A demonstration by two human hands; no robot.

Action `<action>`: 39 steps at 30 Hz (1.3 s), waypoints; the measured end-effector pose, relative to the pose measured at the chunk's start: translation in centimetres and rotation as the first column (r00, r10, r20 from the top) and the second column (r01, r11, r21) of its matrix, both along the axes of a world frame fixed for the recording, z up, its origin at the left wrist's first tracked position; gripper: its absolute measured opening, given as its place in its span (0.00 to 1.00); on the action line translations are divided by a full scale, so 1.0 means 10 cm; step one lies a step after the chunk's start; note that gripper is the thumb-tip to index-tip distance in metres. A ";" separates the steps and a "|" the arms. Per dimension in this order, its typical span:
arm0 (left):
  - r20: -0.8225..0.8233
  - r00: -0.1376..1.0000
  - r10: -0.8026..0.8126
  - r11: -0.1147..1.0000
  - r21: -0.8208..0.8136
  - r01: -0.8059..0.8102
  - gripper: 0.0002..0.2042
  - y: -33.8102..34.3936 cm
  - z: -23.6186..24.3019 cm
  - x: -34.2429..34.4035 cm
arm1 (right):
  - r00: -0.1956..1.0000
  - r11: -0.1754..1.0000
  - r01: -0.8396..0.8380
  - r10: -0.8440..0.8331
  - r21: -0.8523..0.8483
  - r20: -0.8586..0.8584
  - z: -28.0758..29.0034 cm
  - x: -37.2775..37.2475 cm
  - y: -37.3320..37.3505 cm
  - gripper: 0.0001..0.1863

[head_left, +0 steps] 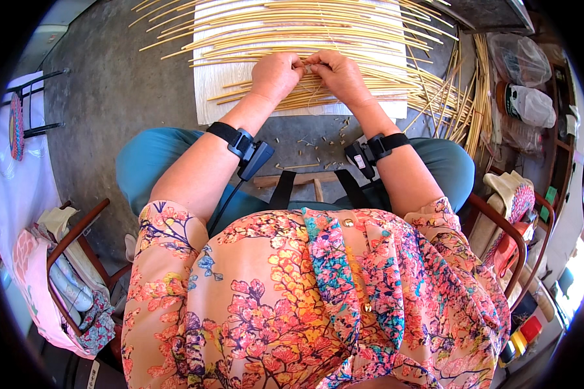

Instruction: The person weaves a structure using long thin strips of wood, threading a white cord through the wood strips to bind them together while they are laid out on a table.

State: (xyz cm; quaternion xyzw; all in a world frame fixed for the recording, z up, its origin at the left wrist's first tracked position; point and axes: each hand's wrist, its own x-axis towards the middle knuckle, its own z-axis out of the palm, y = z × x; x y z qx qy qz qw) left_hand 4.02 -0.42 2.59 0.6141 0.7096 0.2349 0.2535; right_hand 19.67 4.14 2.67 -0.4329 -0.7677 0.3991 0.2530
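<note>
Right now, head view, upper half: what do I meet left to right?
Round patterned cushion → left hand → right hand → stick pile beyond the white board's right edge → whitish plastic bag.

Peach floral blouse (253, 305), teal trousers (150, 159), black wrist straps (222, 131).

We see smooth, faintly glossy cane-like sticks (298, 47) on our table (204, 94), its top face matt and wood-grained. Our floor (110, 123) looks like matt, rough concrete. At far right we have glossy, clear plastic bags (519, 59); our blouse (253, 311) is smooth cloth with shiny, metallic-looking buttons (348, 222).
</note>
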 end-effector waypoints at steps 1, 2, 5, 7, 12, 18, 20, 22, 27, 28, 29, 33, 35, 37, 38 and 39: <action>0.005 1.000 0.000 1.000 0.004 0.000 0.06 0.00 0.00 0.00 | 1.000 1.000 -0.006 0.006 0.014 0.027 0.01 0.00 0.00 0.06; 0.010 1.000 0.000 1.000 0.008 0.000 0.07 0.00 0.00 0.00 | 0.998 1.000 -0.013 0.011 0.028 0.054 0.02 -0.01 0.00 0.06; 0.009 1.000 -0.003 1.000 0.022 0.003 0.07 -0.01 -0.01 0.00 | 0.998 0.993 -0.003 -0.005 0.118 0.068 0.04 -0.04 -0.01 0.06; 0.003 1.000 -0.013 1.000 0.023 0.013 0.07 0.00 0.01 0.01 | 0.996 0.992 0.059 -0.066 0.115 0.052 0.03 -0.06 -0.02 0.05; 0.038 0.999 -0.003 1.000 0.001 0.003 0.06 -0.02 0.04 0.01 | 0.877 0.860 0.213 -0.378 -0.463 -0.298 0.10 -0.03 0.06 0.05; -0.066 0.992 0.109 0.986 0.132 -0.099 0.04 -0.02 0.04 0.08 | 0.865 0.819 0.225 -0.418 -0.528 -0.278 0.09 0.02 0.09 0.06; -0.039 0.995 0.092 0.972 0.222 -0.081 0.04 -0.02 0.06 0.10 | 0.859 0.820 0.221 -0.420 -0.527 -0.292 0.07 0.02 0.09 0.06; 0.011 0.999 0.042 0.973 0.227 -0.044 0.04 -0.02 0.06 0.11 | 0.863 0.829 0.207 -0.405 -0.519 -0.302 0.04 0.02 0.10 0.07; -0.021 0.998 -0.060 0.997 0.046 0.061 0.06 -0.03 0.06 0.19 | 0.881 0.844 0.181 -0.368 -0.505 -0.299 0.02 0.05 0.10 0.07; -0.039 0.998 -0.056 0.997 0.053 0.058 0.06 -0.02 0.06 0.21 | 0.890 0.850 0.177 -0.354 -0.497 -0.289 0.01 0.05 0.10 0.06; -0.058 0.997 -0.052 0.997 0.061 0.056 0.06 -0.01 0.06 0.22 | 0.880 0.845 0.178 -0.365 -0.504 -0.302 0.01 0.05 0.11 0.07; -0.074 0.997 -0.031 0.996 0.078 0.037 0.06 0.01 0.05 0.25 | 0.857 0.831 0.178 -0.394 -0.527 -0.332 0.02 0.04 0.12 0.07; -0.083 0.996 -0.035 0.996 0.082 0.042 0.06 0.02 0.01 0.24 | 0.831 0.808 0.174 -0.427 -0.563 -0.356 0.07 0.06 0.13 0.07; -0.089 0.995 -0.036 0.995 0.093 0.045 0.06 0.02 -0.02 0.22 | 0.778 0.766 0.163 -0.487 -0.621 -0.397 0.15 0.09 0.16 0.07; -0.091 0.995 -0.037 0.994 0.103 0.046 0.06 0.01 -0.04 0.21 | 0.734 0.758 0.203 -0.537 -0.620 -0.416 0.20 0.12 0.20 0.07; -0.092 0.995 -0.037 0.992 0.113 0.048 0.06 0.01 -0.05 0.21 | 0.688 0.748 0.244 -0.582 -0.618 -0.434 0.27 0.17 0.24 0.07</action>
